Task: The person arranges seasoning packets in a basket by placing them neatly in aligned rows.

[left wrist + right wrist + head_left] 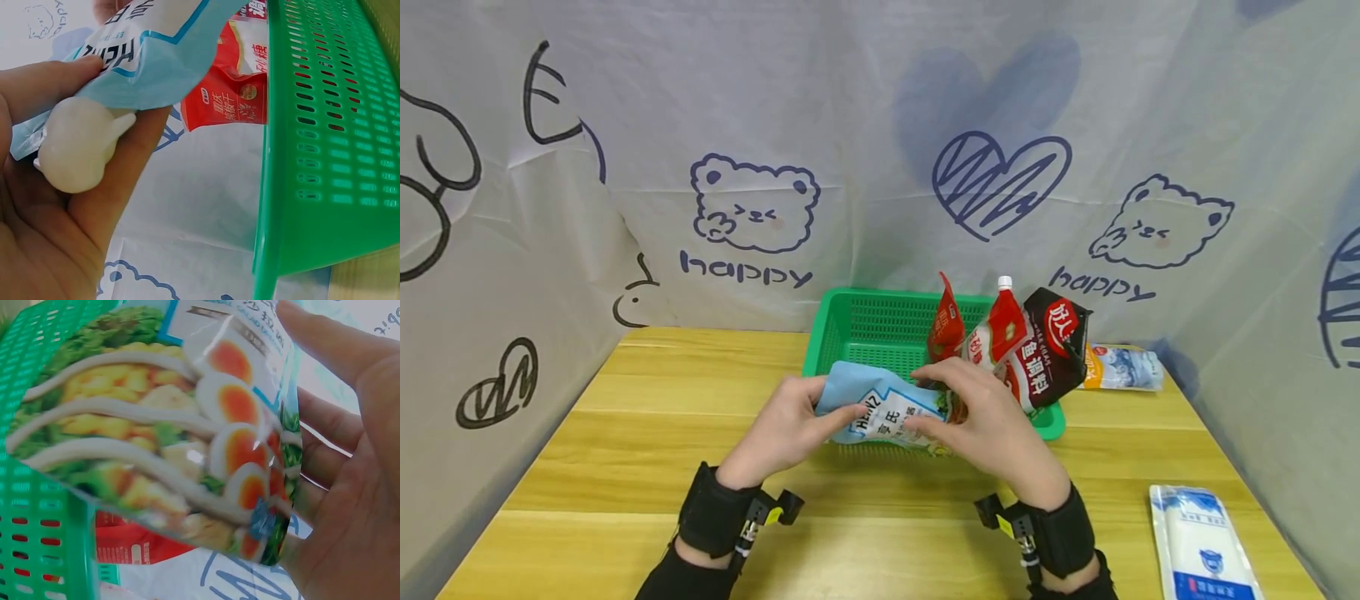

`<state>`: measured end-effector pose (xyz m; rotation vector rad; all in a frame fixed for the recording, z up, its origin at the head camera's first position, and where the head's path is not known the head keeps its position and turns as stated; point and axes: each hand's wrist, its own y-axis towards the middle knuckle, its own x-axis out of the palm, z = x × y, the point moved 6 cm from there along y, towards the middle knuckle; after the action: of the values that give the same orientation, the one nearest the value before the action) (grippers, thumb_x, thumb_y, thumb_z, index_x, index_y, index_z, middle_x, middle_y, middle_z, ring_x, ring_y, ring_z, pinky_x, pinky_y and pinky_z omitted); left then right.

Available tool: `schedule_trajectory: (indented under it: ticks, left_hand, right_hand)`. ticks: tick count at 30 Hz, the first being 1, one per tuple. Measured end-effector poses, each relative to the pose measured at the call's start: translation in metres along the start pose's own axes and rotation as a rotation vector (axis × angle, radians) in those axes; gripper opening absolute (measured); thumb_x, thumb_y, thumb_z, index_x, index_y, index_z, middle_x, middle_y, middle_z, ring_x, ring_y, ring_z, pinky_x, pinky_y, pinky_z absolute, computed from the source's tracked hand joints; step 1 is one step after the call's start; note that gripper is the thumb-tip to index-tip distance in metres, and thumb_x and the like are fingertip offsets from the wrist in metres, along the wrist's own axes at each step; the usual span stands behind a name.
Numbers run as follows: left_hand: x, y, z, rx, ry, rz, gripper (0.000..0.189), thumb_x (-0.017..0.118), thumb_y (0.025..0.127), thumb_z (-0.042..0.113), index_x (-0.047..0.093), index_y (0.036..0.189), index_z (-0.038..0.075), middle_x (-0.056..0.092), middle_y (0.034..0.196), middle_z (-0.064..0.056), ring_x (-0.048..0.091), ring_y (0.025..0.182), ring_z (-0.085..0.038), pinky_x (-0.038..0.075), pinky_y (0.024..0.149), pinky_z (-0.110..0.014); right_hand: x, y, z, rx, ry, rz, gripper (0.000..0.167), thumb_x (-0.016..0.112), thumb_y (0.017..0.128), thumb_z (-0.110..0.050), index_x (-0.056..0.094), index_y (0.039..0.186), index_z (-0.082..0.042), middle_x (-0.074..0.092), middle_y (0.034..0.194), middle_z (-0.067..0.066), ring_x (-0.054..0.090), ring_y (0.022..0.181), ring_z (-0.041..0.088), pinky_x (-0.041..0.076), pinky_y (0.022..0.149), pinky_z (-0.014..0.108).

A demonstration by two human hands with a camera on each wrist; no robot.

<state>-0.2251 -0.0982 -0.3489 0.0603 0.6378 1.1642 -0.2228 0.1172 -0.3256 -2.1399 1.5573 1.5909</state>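
Note:
A light blue Heinz salad dressing pouch [886, 410] is held by both hands above the near side of a green plastic basket [815, 342]. My left hand [784, 431] grips the spout end, thumb on the front; the left wrist view shows its white cap [76, 147] beside the palm. At the other end, my right hand [992, 421] pinches the pouch's edge, thumb in front and fingers behind. Salad and halved eggs are printed on that part of the pouch [187, 431]. Inside the basket, toward its right, stand a red packet [946, 327], a red-and-white capped pouch [1003, 327] and a black-and-red seasoning bag [1051, 350].
An orange-and-blue packet [1123, 368] lies on the wooden table [685, 400] right of the basket. Nearer on the right lies a white-and-blue packet [1202, 542]. A white cloth [880, 167] with drawings hangs behind the table and at its sides.

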Motion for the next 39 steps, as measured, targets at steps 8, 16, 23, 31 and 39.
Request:
schedule_trajectory:
  ticks: [8,16,23,31,39]
  left_hand:
    - [0.005,-0.001,0.008,0.039,0.034,-0.078,0.009,0.074,0.097,0.01,0.077,0.101,0.002,0.07,0.081,-0.002,0.051,0.059,-0.005,0.046,0.059,-0.023]
    - [0.009,-0.002,0.008,0.051,0.024,-0.122,0.009,0.075,0.096,0.007,0.078,0.104,0.003,0.077,0.092,-0.006,0.06,0.066,-0.007,0.052,0.062,-0.023]
    - [0.01,-0.001,0.006,0.036,0.024,-0.128,0.008,0.076,0.096,0.009,0.079,0.102,0.005,0.078,0.093,-0.004,0.066,0.072,-0.008,0.056,0.067,-0.025]
    - [0.008,-0.001,0.007,-0.013,0.008,-0.097,0.005,0.077,0.095,0.011,0.078,0.099,0.01,0.073,0.085,0.001,0.058,0.064,-0.008,0.049,0.059,-0.023]
    - [0.0,0.0,0.006,-0.009,-0.048,0.033,0.017,0.08,0.093,0.015,0.078,0.108,0.009,0.075,0.093,-0.002,0.062,0.071,-0.014,0.053,0.062,-0.026]
  right_hand:
    - [0.005,0.0,-0.015,-0.1,0.087,0.002,0.035,0.082,0.092,-0.019,0.07,0.124,-0.012,0.07,0.114,-0.002,0.063,0.094,0.011,0.058,0.079,0.031]
    - [0.011,-0.001,-0.022,-0.125,0.16,-0.035,0.022,0.078,0.094,-0.01,0.072,0.115,-0.011,0.073,0.105,-0.002,0.063,0.088,0.008,0.057,0.072,0.026]
    - [0.013,-0.001,-0.021,-0.096,0.15,-0.033,0.014,0.078,0.094,-0.011,0.073,0.108,-0.012,0.073,0.098,-0.004,0.063,0.084,0.006,0.057,0.066,0.025]
    - [0.012,-0.002,-0.02,-0.065,0.195,-0.023,0.012,0.078,0.094,-0.008,0.073,0.105,-0.01,0.074,0.097,0.0,0.066,0.08,0.005,0.058,0.062,0.025]
    - [0.003,-0.002,-0.016,-0.038,0.295,0.09,0.015,0.078,0.091,0.0,0.073,0.104,-0.007,0.075,0.094,0.005,0.072,0.076,0.011,0.061,0.059,0.029]
